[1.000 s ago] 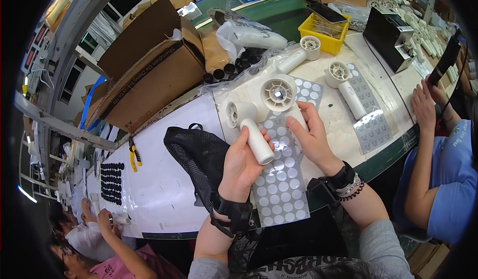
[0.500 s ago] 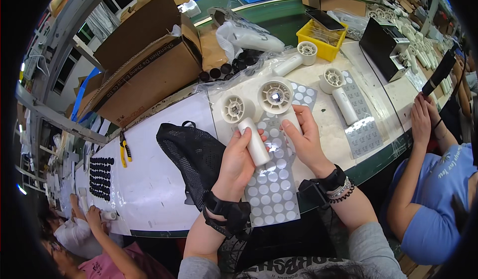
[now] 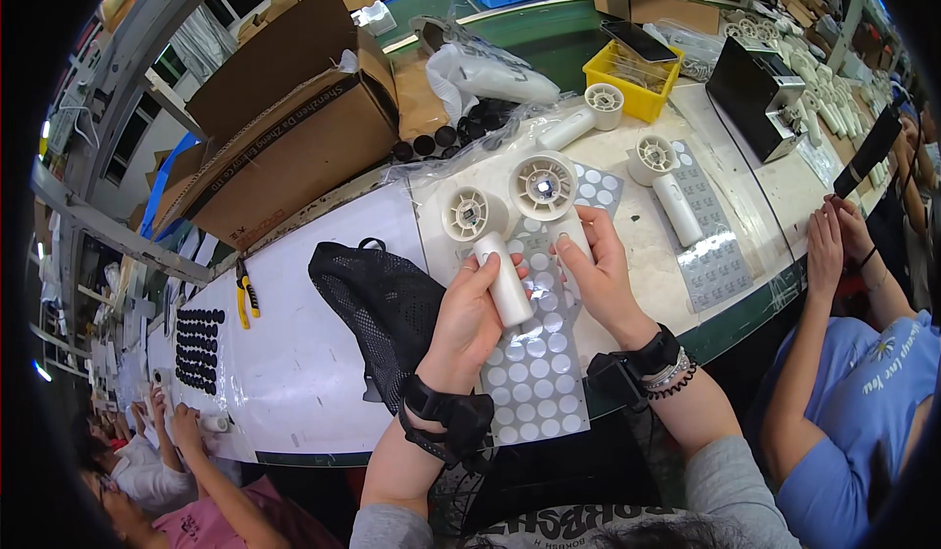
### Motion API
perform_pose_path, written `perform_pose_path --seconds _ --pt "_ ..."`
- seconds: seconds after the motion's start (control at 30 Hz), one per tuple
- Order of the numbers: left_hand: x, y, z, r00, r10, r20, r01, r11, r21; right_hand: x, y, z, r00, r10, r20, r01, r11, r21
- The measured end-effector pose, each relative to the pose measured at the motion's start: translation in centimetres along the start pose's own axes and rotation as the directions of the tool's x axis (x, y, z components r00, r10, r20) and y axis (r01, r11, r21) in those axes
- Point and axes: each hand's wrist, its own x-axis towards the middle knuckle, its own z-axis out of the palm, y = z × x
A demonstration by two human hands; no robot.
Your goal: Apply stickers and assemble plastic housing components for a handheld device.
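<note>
My left hand (image 3: 469, 319) is closed round the handle of a white handheld fan (image 3: 507, 292), which has a round ribbed head with a small part at its hub. A second white handheld fan (image 3: 542, 188) is gripped by its handle in my right hand (image 3: 603, 270). The two round heads are side by side, facing up toward me. Beneath my hands lies a grey sheet of round pale stickers (image 3: 534, 392). A black mesh bag (image 3: 377, 299) rests just left of my left hand.
Two more white fans (image 3: 676, 206) (image 3: 569, 129) lie beyond my hands. A yellow bin (image 3: 627, 93), a black box-shaped device (image 3: 750, 98) and a large cardboard box (image 3: 294, 147) stand farther back. Yellow-handled pliers (image 3: 246, 294) and rows of black caps (image 3: 199, 351) are left. Co-workers sit both sides.
The fan in my left hand has tilted slightly, its head shifting a little right toward the other fan. My right hand is nearly still. The co-worker at right has shifted posture.
</note>
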Motion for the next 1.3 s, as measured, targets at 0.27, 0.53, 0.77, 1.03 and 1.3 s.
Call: perform_pose_path --seconds 0.27,0.53,0.77,1.03,1.3 --pt "0.3 -0.1 -0.2 0.999 0.037 -0.021 -0.036 0.998 0.052 0.1 0.1 0.1 1.0 0.02 -0.002 -0.02 1.0 0.014" --pt "0.0 -0.4 0.4 0.993 0.117 -0.003 -0.109 0.928 0.357 -0.2 -0.6 0.0 0.999 0.044 0.028 -0.044 0.999 0.019" --pt "-0.6 -0.4 0.3 0.759 0.638 0.132 -0.467 0.392 0.792 -0.7 -0.8 0.2 0.988 0.104 0.116 -0.107 0.994 0.022" --pt "-2.3 2.6 1.8 0.335 0.799 0.499 -0.335 -0.394 0.856 -1.5 -1.4 1.2 0.983 -0.061 0.171 0.081 0.99 -0.114" --pt "-2.1 2.7 1.1 0.257 0.774 0.578 -0.271 -0.516 0.812 -1.7 -1.4 1.6 0.979 -0.105 0.177 0.137 0.974 -0.182"
